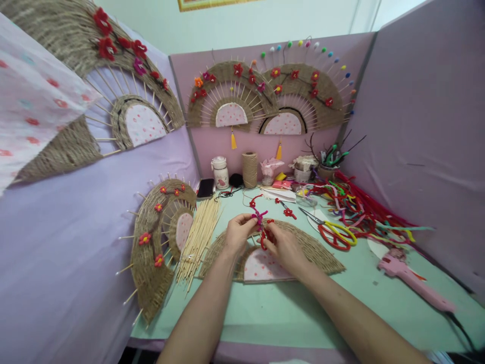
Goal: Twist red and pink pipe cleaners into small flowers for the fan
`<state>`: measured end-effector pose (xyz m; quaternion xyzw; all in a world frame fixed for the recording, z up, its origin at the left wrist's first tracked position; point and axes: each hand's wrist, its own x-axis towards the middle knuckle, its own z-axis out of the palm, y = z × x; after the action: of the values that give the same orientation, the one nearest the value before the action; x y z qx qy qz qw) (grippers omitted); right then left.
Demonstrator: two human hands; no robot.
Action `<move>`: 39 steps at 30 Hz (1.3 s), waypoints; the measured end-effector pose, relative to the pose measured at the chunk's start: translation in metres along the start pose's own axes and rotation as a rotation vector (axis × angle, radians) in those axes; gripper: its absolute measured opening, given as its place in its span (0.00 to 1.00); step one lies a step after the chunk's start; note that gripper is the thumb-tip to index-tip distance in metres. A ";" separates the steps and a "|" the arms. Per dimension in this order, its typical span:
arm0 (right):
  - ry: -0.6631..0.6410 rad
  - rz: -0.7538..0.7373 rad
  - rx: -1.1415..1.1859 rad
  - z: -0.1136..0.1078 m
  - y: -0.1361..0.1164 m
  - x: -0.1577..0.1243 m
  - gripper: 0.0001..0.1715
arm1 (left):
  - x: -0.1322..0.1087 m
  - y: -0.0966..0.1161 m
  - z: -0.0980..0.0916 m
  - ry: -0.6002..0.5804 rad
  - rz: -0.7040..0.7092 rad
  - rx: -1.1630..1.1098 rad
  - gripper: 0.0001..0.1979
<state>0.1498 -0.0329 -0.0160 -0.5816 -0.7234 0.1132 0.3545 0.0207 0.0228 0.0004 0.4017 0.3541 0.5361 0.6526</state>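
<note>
**Ana:** You're on the head camera from afar. What's in the hands?

**Me:** I see the left hand pinching a magenta flower between thumb and fingertips. The right hand is curled round a red-looped piece; I can't tell whether that is a handle or bent wire.

**Ana:** Where does the flower sit?

**Me:** I take the half-round fan under the hands as my dial, with 12 toward the back panel. The flower is between 11 and 12, at the fan's curved edge. From here I can't say whether the two touch. A dotted half-disc sits at the fan's straight side, near 6.

**Ana:** And around it?

**Me:** At 9 to 10 I have a bundle of thin sticks, with a second fan beyond, decorated with red flowers. The twine spool stands far back, between 11 and 12. Near 1 lies a loose red flower. Toward 2 are the scissors, open, and a tangle of pipe cleaners behind them. The pink glue gun rests at 3 to 4 on the pale green table.
</note>
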 end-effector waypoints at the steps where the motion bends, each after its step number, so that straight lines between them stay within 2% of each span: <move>1: 0.001 -0.001 -0.002 0.001 0.000 0.000 0.04 | 0.000 -0.001 0.000 0.001 0.002 0.003 0.13; 10: 0.024 -0.004 0.066 0.000 -0.001 -0.001 0.04 | -0.001 -0.001 0.002 0.020 0.021 -0.021 0.12; 15: 0.040 0.020 0.144 -0.004 -0.004 0.003 0.12 | 0.001 0.000 -0.002 -0.021 -0.021 -0.008 0.13; 25: 0.053 0.023 0.261 -0.004 -0.007 0.004 0.12 | -0.001 0.003 0.000 -0.035 -0.039 -0.071 0.13; 35: 0.029 0.015 0.195 0.000 0.002 0.003 0.10 | -0.004 0.004 0.005 -0.045 -0.030 -0.053 0.14; 39: 0.039 0.013 0.198 -0.003 0.000 0.004 0.13 | -0.003 0.003 0.005 -0.024 -0.026 -0.058 0.14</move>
<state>0.1511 -0.0302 -0.0124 -0.5507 -0.6978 0.1751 0.4233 0.0237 0.0193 0.0052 0.3842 0.3357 0.5328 0.6752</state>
